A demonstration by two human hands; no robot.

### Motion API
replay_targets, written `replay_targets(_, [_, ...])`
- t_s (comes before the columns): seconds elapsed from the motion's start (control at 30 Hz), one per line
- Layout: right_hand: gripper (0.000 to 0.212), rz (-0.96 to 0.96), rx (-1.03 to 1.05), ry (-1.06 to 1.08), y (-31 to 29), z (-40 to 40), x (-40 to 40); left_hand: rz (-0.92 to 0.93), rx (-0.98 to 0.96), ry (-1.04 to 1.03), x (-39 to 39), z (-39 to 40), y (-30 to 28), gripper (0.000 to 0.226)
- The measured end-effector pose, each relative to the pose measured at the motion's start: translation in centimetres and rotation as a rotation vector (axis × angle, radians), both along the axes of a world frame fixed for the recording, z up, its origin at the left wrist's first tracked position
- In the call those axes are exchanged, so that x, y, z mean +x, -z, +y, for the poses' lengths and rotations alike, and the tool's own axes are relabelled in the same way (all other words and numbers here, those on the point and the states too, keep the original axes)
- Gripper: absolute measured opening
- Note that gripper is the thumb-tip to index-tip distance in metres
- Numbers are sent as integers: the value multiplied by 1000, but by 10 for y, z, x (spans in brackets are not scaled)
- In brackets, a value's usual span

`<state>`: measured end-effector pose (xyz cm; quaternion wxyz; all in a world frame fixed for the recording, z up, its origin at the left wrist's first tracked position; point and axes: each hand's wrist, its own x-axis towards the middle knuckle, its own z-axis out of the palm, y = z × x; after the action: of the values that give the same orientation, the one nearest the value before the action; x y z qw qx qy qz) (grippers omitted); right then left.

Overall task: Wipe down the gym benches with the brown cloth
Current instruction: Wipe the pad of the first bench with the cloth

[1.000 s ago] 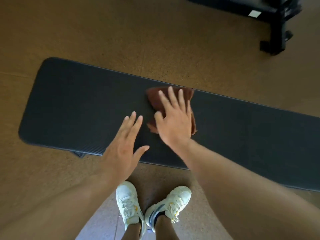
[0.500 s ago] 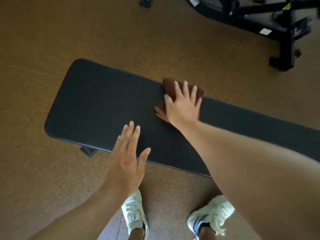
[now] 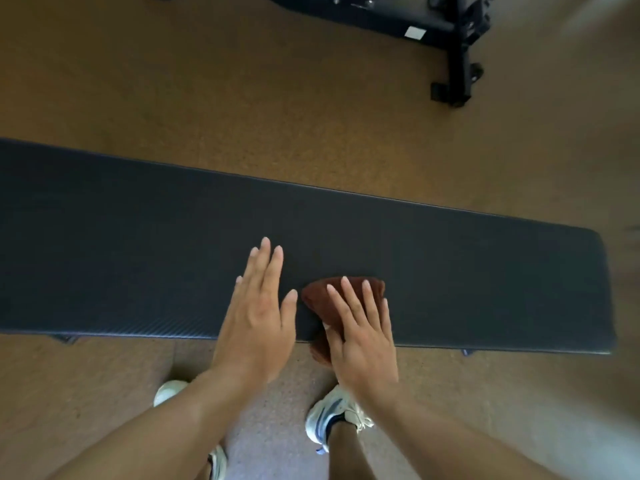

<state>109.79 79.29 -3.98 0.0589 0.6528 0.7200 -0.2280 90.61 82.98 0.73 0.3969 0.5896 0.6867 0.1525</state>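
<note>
Since the earlier frame your right hand [image 3: 363,336] has dragged the cloth [image 3: 320,299] from the bench's [image 3: 485,271] far edge back to the near edge, and you have stepped toward its right end. That hand lies flat, fingers straight, pressing the cloth, which bunches under your palm and spills over the near edge. Your left hand [image 3: 256,320] is spread flat just left of the cloth, holding nothing; whether it touches the pad you cannot tell. You look mid-wipe. Next, likely sweep rightward of your right hand, over the uncovered end. The bench's long axis runs left to right across you, its right end tilting slightly nearer.
</note>
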Motion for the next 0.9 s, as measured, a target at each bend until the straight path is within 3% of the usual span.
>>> replay_targets(0.17, [63, 46, 67, 203, 9, 153, 17, -21, 9, 50, 71, 21, -8, 75])
replay_targets(0.23, [63, 57, 69, 231, 12, 177, 23, 0, -14, 60, 83, 21, -3, 76])
replay_targets(0.37, [74, 100, 124, 185, 11, 84, 58, 81, -68, 77, 97, 21, 4, 79])
replay_targets(0.5, [81, 41, 46, 161, 5, -23, 99, 255, -158, 181, 122, 47, 5, 87])
replay_targets(0.57, [74, 66, -2, 143, 9, 3, 109, 330, -286, 238, 136, 62, 8, 104])
replay_targets(0.7, [62, 125, 61, 262, 13, 142, 118, 561, -424, 342, 151, 66, 18, 154])
replay_targets(0.8, [64, 103, 48, 199, 14, 199, 133, 669, -427, 362, 156, 64, 21, 158])
replay_targets(0.9, [77, 126, 100, 136, 13, 139, 147, 701, -431, 371, 159, 63, 20, 159])
